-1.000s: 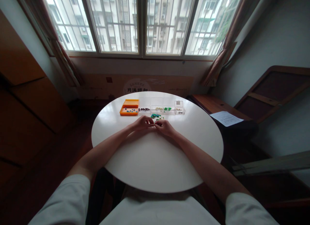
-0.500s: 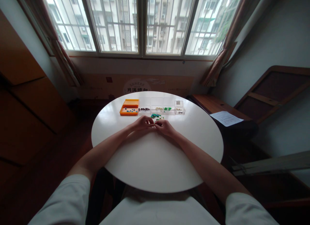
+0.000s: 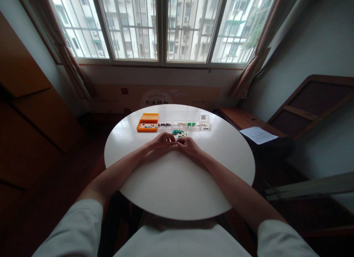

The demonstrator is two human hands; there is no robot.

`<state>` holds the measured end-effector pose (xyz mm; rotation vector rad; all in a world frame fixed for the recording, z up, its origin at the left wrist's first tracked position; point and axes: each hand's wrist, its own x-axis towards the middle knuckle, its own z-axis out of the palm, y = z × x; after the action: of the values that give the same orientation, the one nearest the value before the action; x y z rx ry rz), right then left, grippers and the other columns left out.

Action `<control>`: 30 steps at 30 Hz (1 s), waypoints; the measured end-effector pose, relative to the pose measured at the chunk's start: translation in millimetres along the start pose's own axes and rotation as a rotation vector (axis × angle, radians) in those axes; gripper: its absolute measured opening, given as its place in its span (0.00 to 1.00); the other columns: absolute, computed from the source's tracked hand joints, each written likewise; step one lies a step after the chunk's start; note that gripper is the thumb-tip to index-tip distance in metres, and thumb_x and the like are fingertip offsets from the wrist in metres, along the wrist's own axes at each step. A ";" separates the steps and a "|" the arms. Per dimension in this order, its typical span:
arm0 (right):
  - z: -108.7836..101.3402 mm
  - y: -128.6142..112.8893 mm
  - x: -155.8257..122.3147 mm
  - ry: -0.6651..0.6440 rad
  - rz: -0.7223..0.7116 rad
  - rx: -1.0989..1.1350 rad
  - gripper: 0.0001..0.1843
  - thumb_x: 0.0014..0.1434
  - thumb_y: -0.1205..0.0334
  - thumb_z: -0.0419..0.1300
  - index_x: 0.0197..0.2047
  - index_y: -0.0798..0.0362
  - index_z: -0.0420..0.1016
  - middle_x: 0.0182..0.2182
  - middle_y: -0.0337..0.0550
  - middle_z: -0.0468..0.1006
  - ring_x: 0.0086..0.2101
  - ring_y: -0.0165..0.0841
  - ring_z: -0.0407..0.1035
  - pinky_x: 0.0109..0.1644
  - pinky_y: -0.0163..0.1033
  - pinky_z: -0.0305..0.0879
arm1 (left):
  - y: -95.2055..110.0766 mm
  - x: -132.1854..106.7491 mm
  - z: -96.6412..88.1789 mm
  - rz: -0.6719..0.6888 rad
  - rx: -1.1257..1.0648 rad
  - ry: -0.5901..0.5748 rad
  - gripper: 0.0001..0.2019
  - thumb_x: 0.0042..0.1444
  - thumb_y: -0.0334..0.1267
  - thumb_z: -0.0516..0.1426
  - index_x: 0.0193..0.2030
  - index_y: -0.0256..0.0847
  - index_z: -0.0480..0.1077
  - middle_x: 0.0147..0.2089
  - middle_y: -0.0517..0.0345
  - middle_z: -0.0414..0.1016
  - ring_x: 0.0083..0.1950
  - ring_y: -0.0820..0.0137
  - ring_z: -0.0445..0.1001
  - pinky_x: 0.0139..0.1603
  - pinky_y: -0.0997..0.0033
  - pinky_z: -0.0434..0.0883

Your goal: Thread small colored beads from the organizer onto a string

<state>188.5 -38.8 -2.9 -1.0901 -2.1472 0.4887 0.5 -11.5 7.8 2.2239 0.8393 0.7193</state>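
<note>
My left hand (image 3: pixel 164 140) and my right hand (image 3: pixel 188 144) meet over the middle of the white oval table (image 3: pixel 177 183). Thumb and fingers are pinched on both, with the fingertips almost touching. Whatever lies between them is too small to make out. Just beyond the fingers is a loose pile of small green, blue and dark pieces (image 3: pixel 178 132). Behind it stand an open orange box (image 3: pixel 147 129) with small blue pieces and clear plastic boxes (image 3: pixel 179 128) holding dark, pale and green pieces.
A small clear box (image 3: pixel 204 123) ends the row on the right. Beyond the table's right edge, a sheet of paper (image 3: pixel 258 135) lies on a dark surface beside a wooden bench (image 3: pixel 246 120). A long printed carton (image 3: pixel 116 98) leans under the window.
</note>
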 end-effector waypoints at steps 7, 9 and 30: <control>0.2 1.2 0.5 0.003 0.010 0.009 0.09 0.52 0.66 0.55 0.31 0.57 0.78 0.24 0.41 0.76 0.27 0.29 0.65 0.32 0.32 0.59 | -0.5 -0.4 0.4 0.009 -0.015 0.003 0.13 0.49 0.43 0.59 0.31 0.32 0.73 0.27 0.57 0.73 0.25 0.78 0.67 0.24 0.82 0.62; 0.3 1.2 0.5 0.003 0.009 0.007 0.09 0.52 0.66 0.55 0.31 0.57 0.78 0.24 0.41 0.76 0.27 0.29 0.65 0.32 0.32 0.59 | -0.5 -0.5 0.2 0.008 -0.011 -0.001 0.13 0.49 0.43 0.59 0.32 0.32 0.73 0.27 0.57 0.73 0.25 0.78 0.67 0.24 0.82 0.62; -0.1 1.7 0.2 -0.002 0.014 -0.007 0.09 0.53 0.65 0.56 0.31 0.57 0.78 0.24 0.41 0.75 0.26 0.28 0.64 0.31 0.32 0.57 | 0.3 0.1 -0.7 0.012 0.006 0.002 0.12 0.49 0.42 0.59 0.32 0.32 0.74 0.27 0.57 0.72 0.26 0.78 0.66 0.25 0.82 0.62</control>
<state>189.4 -37.6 -3.8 -1.1093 -2.1460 0.4900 0.2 -11.3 8.5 2.2356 0.8304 0.7264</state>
